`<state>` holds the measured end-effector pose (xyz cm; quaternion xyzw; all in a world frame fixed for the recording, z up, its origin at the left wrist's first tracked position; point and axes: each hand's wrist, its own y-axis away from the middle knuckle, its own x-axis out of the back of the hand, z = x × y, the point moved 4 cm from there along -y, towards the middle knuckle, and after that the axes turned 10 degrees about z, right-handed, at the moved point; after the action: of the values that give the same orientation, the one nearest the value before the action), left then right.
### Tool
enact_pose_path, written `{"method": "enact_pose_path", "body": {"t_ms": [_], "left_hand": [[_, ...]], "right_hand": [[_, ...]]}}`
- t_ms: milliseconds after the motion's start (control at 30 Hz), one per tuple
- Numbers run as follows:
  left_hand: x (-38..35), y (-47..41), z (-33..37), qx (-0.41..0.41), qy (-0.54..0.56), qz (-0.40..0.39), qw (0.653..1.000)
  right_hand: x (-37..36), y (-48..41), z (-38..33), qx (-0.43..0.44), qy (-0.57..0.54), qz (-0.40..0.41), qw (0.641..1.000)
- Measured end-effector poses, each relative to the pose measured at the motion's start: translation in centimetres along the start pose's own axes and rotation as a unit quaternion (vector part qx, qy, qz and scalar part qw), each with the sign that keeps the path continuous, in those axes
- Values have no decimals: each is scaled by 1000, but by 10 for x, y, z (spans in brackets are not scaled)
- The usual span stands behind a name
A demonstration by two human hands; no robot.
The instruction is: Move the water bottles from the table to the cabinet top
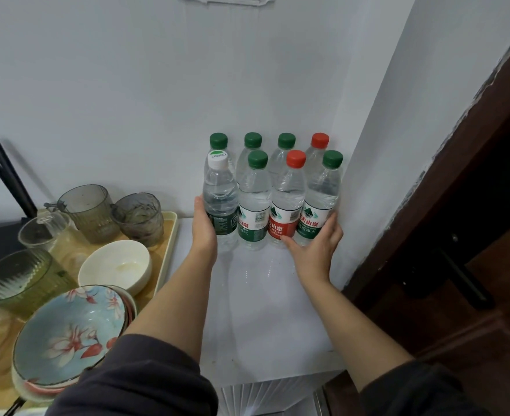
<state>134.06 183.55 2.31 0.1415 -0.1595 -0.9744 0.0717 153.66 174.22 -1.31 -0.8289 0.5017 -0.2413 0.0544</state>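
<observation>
Now eight water bottles (274,187) stand in two rows on the white cabinet top (262,310), mid-frame, tucked into the wall corner. They are clear plastic, round and bumpy, with green, red and one white cap.

The left hand (204,226) lies flat on the side of the white-capped bottle (219,190). Its fingers hide behind the bottle, so I cannot tell how they lie. The right hand (315,244) wraps the right front bottle (323,190), thumb out in front, fingers curled round the far side.

The top is smooth and shiny down to its front edge. At lower left a tray (169,232) of cups and bowls sits beside the left arm. A dark door (473,235) fills the right.
</observation>
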Motion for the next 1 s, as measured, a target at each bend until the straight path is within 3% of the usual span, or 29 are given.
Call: {"method": "enact_pose_path", "body": {"t_ms": [500,633,800,933,1000], "left_hand": [[4,-9,0,-9,-22,5,1000],[27,-1,-12,-44,-144,87,985],[44,40,-25,-186,-388,76,900],[60,95,-42,-231,-608,16,760],[69,129,-50,-250,-654,8,713]], "right_hand": [[3,5,-10,-27,15,-33,999],[19,16,-2,-20,82,-99,991],[41,41,-1,52,241,-213,946],[58,68,-7,141,300,-280,901],[63,80,-12,183,313,-315,877]]}}
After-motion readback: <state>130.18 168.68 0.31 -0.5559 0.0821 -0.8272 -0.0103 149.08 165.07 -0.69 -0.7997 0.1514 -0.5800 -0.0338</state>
